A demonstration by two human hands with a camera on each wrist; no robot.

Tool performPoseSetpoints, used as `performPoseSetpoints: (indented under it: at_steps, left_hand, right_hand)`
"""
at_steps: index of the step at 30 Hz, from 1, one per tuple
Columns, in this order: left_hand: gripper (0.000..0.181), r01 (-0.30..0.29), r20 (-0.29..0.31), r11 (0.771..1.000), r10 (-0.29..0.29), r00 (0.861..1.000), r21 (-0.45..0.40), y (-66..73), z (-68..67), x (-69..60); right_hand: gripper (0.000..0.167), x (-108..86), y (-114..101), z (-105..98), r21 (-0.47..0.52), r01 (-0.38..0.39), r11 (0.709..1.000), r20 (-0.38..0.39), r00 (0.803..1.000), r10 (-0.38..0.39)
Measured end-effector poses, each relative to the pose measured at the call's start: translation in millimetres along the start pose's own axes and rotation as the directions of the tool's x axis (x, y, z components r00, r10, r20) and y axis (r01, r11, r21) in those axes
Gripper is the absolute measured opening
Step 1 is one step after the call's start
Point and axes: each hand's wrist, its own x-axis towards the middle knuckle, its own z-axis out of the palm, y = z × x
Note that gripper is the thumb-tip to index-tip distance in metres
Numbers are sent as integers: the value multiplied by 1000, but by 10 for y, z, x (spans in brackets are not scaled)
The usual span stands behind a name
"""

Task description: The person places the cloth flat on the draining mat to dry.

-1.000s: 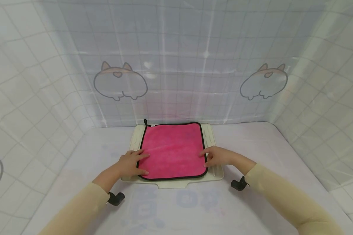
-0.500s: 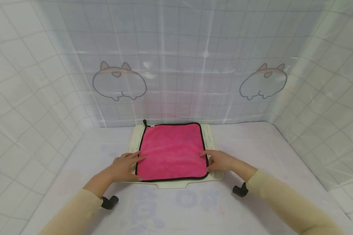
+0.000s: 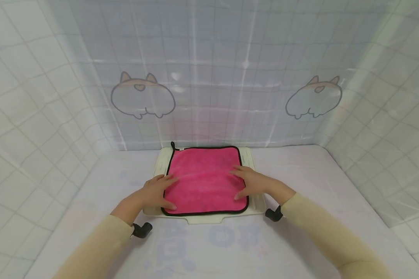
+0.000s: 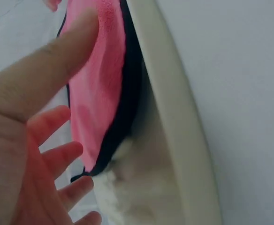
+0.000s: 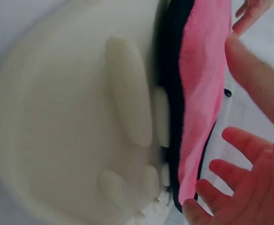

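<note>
A pink cloth (image 3: 204, 182) with black edging and a small loop at its far left corner lies spread flat on a cream ribbed tray (image 3: 160, 164). Over the cloth's left edge is my left hand (image 3: 155, 192), its fingers spread. My right hand (image 3: 253, 181) hovers at the right edge, fingers apart. In the left wrist view the cloth (image 4: 97, 79) runs along the tray's raised rim (image 4: 174, 108), and the fingers hold nothing. The right wrist view has the cloth (image 5: 202, 84) beside the right fingers, which grip nothing; whether they touch it I cannot tell.
The tray stands on a pale printed table cover (image 3: 206, 252), against a gridded back curtain (image 3: 213, 97) with cartoon figures. Similar curtains rise at left and right. A dark wrist device (image 3: 142, 230) is at the left cuff, another (image 3: 274, 214) at the right.
The right hand has let go of the cloth's right edge, spread its fingers and shifted inward. The left hand has moved slightly right, over the cloth. The cloth's near edge looks a little straighter.
</note>
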Motion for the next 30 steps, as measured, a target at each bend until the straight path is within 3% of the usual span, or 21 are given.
performPoseSetpoints:
  at_steps: [3, 6, 15, 19, 24, 27, 30]
  left_hand:
    - [108, 3, 32, 1000, -4, 999, 13, 35, 61, 89]
    - [111, 16, 62, 998, -20, 998, 58, 67, 87, 138]
    - [106, 16, 120, 995, -28, 992, 95, 82, 4, 92]
    - [101, 31, 107, 998, -37, 994, 54, 79, -13, 145]
    - [98, 13, 48, 998, -15, 999, 57, 235, 29, 369]
    - [101, -5, 46, 997, 1, 999, 77, 357, 87, 493]
    - [102, 26, 76, 995, -34, 997, 100, 433, 142, 554]
  right_hand:
    - [106, 55, 17, 52, -11, 0, 1000, 79, 997, 1]
    - [109, 76, 45, 85, -54, -4, 999, 149, 989, 12]
    - [102, -1, 61, 8, -109, -49, 993, 244, 967, 74]
    - [95, 46, 6, -48, -98, -54, 994, 205, 976, 73]
    - [89, 295, -139, -45, -129, 0, 992, 110, 994, 14]
    - [88, 441, -207, 28, -154, -12, 988, 113, 993, 30]
    - [86, 518, -224, 111, -180, -57, 982, 144, 986, 84]
